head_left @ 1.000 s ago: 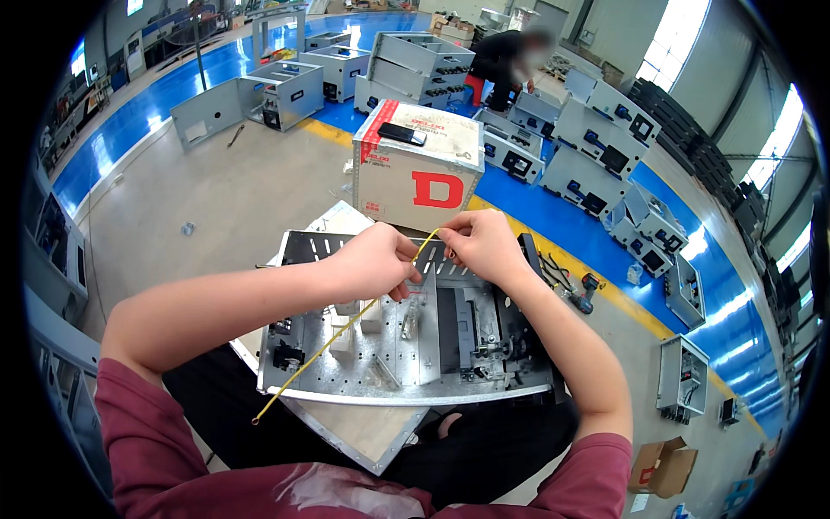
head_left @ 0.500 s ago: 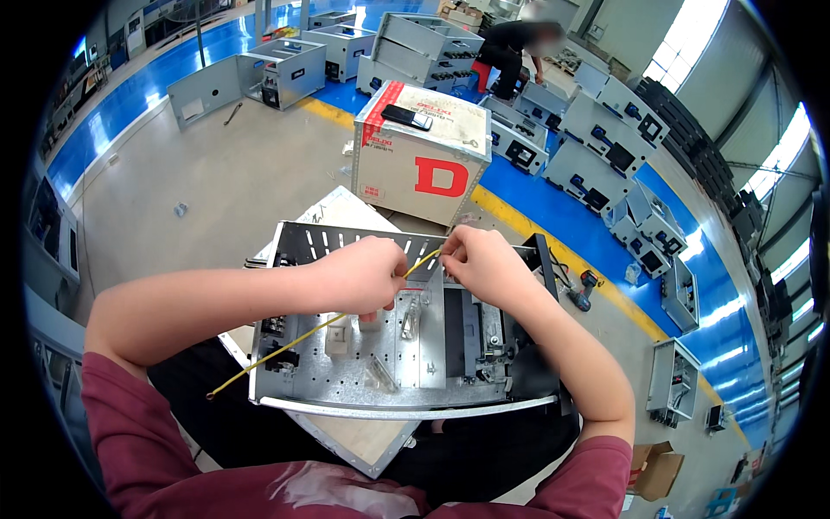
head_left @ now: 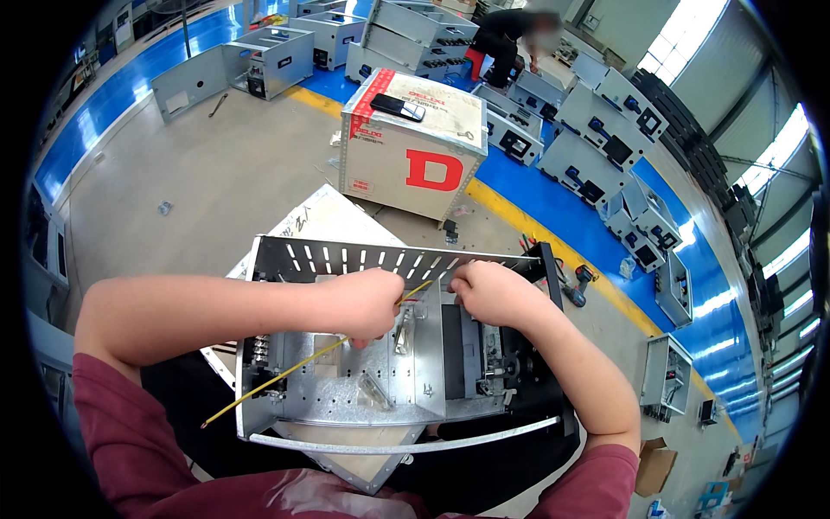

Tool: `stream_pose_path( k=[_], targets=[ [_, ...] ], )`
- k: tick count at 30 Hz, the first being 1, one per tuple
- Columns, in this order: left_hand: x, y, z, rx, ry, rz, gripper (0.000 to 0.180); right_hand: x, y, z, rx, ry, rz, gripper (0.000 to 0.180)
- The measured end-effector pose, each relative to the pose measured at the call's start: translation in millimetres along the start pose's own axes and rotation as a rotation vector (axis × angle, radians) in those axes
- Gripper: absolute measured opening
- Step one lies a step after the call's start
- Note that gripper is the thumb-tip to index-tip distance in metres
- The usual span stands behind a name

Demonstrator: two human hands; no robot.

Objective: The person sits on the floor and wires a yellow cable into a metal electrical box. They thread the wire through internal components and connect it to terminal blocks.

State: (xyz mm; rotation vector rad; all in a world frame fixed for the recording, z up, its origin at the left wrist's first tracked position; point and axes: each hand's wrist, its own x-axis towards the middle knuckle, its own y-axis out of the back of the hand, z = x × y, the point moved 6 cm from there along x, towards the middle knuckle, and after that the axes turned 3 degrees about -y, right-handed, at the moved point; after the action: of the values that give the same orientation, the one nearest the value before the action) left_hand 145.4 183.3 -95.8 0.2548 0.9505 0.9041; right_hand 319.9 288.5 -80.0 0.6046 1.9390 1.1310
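Note:
An open sheet-metal drawer unit point(head_left: 346, 411) sits across my lap, its slotted wall point(head_left: 328, 258) on the far side. My left hand point(head_left: 367, 303) is closed around a yellow wire point(head_left: 285, 374), which slants from beyond the near-left corner up toward the slotted wall. By the far end of the inner partition, my right hand point(head_left: 493, 292) has its fingers curled down into the unit. The wire's far end stops just short of those fingers, and whatever they grip is hidden. Small clear plastic bags point(head_left: 373, 394) and a beige block point(head_left: 328, 356) lie inside, left of a black component point(head_left: 458, 350).
A large crate point(head_left: 406, 164) with a phone point(head_left: 398, 107) on top stands beyond the unit. A cordless drill point(head_left: 581, 285) lies on the floor to the right. Grey metal cabinets point(head_left: 592, 173) are stacked at far right; another person point(head_left: 506, 43) sits behind.
My view has shifted, and the unit appears tilted more toward me. My right hand has let go of the wire's far end and reached down beside the partition; my left hand keeps hold.

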Motion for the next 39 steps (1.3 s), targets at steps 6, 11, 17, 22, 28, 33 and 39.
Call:
stream_pose_path(
  k=[6,11,17,22,28,33,39],
  targets=[
    [-3.8,2.0,0.0,-0.041,-0.015,-0.042,0.033,16.0,-22.9,6.5,0.112,0.040,-0.178,0.043],
    [-7.0,12.2,-3.1,-0.108,0.001,-0.043,0.034,19.5,-30.3,4.7,0.278,-0.009,-0.244,0.048],
    [-13.0,13.7,7.1,-0.105,-0.016,-0.042,0.034,16.9,-25.5,7.9,0.339,-0.055,-0.232,0.045],
    [-11.9,12.6,9.5,-0.011,-0.032,-0.057,0.034,12.7,-16.3,13.1,0.274,-0.113,-0.305,0.036],
    [-10.9,11.5,10.0,0.148,-0.090,-0.010,0.037,11.3,-12.9,5.8,0.231,-0.081,-0.262,0.034],
    [-14.5,14.4,7.1,0.131,-0.112,-0.063,0.035,10.8,-8.6,3.5,0.233,-0.086,-0.262,0.035],
    [-32.9,4.9,0.1,0.007,-0.098,-0.297,0.035,9.9,-3.4,-0.1,0.165,-0.086,-0.245,0.034]
  ],
)
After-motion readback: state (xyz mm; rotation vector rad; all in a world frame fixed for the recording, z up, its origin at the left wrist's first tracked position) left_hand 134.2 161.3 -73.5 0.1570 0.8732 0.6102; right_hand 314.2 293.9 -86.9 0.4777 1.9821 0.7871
